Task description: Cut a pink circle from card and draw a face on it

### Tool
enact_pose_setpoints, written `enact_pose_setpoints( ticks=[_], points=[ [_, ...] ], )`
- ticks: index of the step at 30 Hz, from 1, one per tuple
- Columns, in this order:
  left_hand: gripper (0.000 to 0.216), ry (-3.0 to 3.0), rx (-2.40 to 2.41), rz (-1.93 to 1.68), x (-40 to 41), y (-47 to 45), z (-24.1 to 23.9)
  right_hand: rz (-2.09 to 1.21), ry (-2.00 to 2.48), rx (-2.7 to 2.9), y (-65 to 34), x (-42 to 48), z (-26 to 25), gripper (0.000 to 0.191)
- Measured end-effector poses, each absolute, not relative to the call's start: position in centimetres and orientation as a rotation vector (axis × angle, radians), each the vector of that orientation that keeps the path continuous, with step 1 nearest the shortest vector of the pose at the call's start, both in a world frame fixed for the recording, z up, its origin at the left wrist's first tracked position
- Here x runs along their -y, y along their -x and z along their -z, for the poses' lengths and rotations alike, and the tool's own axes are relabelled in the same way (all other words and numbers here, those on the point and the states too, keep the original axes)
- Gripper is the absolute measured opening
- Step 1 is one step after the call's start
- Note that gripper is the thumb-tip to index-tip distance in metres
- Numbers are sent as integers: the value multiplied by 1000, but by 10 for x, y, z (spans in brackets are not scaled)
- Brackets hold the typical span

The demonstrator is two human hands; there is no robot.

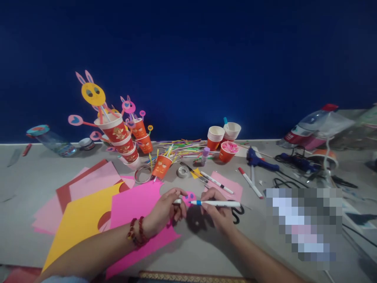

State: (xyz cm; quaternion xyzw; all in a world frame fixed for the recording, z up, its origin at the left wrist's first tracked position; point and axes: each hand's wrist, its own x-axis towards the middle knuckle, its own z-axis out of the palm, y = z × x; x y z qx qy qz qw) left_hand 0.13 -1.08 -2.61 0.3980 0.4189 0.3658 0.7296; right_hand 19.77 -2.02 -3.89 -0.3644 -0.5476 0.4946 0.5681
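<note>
My right hand [218, 208] is closed around a white marker [226, 203] whose blue end points left. Facing it, my left hand [169, 206], with red bead bracelets on the wrist, pinches a small white piece [177, 201] that looks like the marker's cap. Between the two hands sits a small bright pink paper face [189, 195] with two blue eyes; whether fingers touch it is hidden. Under my left forearm lie a bright pink sheet [135, 212] and a yellow sheet [79, 220] with round cutouts.
Stacked red cups [118, 133] with paper rabbit figures stand back left. Behind my hands are a tipped red cup [161, 167], tape rolls [183, 171], colourful pipe cleaners [182, 149] and a glue stick [205, 156]. A blue glue gun [260, 161] and cables lie right.
</note>
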Motion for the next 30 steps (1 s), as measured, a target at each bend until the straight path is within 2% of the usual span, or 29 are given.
enact_pose_setpoints(
  ticks=[6, 11, 19, 30],
  points=[
    [46, -867, -927, -796, 16, -12, 25, -971, 871, 1474, -198, 25, 35, 13],
    [42, -922, -952, -812, 20, -14, 32, -951, 889, 1519, -195, 25, 30, 16],
    [46, -894, -1004, -833, 29, -29, 15, -1197, 793, 1342, -181, 31, 52, 23],
    [62, -724, -1065, -931, 45, -53, -2, -1176, 645, 1132, -171, 40, 50, 19]
  ],
)
